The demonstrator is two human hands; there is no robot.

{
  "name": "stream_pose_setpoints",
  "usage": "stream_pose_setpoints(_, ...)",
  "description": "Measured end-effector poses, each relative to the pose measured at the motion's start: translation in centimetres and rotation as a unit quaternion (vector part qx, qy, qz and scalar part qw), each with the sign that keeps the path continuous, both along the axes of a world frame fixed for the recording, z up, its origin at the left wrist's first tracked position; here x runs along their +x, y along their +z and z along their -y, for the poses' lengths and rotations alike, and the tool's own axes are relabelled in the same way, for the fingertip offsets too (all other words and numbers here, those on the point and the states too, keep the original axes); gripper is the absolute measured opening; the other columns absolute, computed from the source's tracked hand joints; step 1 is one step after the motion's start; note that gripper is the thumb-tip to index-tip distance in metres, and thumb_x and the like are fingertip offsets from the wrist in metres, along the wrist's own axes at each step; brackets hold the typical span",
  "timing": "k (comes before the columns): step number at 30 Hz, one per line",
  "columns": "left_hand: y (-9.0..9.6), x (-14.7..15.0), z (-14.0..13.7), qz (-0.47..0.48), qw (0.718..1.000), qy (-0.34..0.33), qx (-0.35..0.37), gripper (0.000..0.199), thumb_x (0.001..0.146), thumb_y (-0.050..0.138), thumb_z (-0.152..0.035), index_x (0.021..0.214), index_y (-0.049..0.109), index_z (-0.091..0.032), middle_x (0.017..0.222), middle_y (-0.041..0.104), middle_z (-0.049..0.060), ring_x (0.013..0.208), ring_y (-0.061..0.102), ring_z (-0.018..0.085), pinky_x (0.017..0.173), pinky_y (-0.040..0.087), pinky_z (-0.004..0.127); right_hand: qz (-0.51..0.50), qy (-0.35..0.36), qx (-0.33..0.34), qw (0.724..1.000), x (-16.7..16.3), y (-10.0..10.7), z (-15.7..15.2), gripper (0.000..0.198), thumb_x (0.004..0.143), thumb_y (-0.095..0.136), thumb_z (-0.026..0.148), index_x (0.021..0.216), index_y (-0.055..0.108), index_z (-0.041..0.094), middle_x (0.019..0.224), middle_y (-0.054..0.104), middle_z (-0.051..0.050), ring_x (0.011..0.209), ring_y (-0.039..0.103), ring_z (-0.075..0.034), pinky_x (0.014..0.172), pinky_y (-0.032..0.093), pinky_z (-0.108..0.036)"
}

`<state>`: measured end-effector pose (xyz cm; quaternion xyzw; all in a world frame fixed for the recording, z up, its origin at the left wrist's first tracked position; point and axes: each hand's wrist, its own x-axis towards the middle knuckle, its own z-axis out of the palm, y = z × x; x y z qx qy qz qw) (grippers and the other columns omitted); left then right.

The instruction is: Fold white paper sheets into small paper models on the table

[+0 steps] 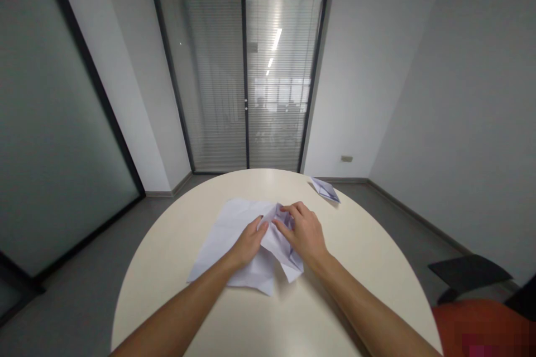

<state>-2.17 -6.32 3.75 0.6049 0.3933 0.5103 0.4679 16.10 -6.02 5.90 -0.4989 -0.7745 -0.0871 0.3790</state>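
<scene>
Round cream table (368,273), flat white sheet (221,234), raised creased paper (278,244).
The creased paper stands over the sheet's right side; the right hand (306,231) curls slightly parted fingers on its top, grip unclear, and the left hand (248,242) pinches it, thumb nearly against fingers.

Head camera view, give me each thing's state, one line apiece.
Creased white paper at the hands: raised, partly folded
White paper spread at left: lying lightly creased; unclear whether joined to the raised part
Small white paper piece: folded, lying apart
Bare left hand: gripping paper
Bare right hand: fingers curled, touching paper
Pale slatted blinds: lowered
</scene>
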Motion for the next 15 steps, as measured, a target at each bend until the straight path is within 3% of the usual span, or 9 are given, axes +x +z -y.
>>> stream_pose_setpoints(4,-0.9,0.1,0.3,-0.111,0.992,0.005,0.055,0.04,0.097,0.053,-0.047,0.116,0.069,-0.016,0.12,0.072,0.014,0.117,0.061,0.031,0.104,0.044,0.041,-0.042,-0.005,-0.042,0.998,0.1,0.0,-0.1,0.019,0.092,0.066,0.039,0.1,0.07,0.022,0.093,0.069,-0.005,0.084,0.065,-0.022,0.076,0.047,-0.035)
stream_pose_setpoints(8,-0.9,0.1,0.6,-0.148,0.985,-0.019,0.089,0.037,0.099,0.049,-0.044,0.112,0.07,-0.016,0.114,0.073,0.013,0.105,0.065,0.028,0.099,0.046,0.039,-0.115,0.033,-0.078,0.99,0.4,0.3,-0.3,0.016,0.093,0.061,0.035,0.089,0.071,0.023,0.088,0.07,-0.003,0.076,0.064,-0.019,0.073,0.047,-0.032)
stream_pose_setpoints(15,-0.8,-1.0,-0.7,-0.098,0.995,-0.008,0.019,0.039,0.088,0.061,-0.045,0.11,0.072,-0.013,0.111,0.074,0.014,0.108,0.063,0.031,0.099,0.045,0.041,-0.217,0.068,-0.127,0.965,0.9,0.4,-0.9,0.016,0.088,0.058,0.033,0.081,0.065,0.021,0.079,0.07,-0.003,0.075,0.063,-0.02,0.073,0.045,-0.032)
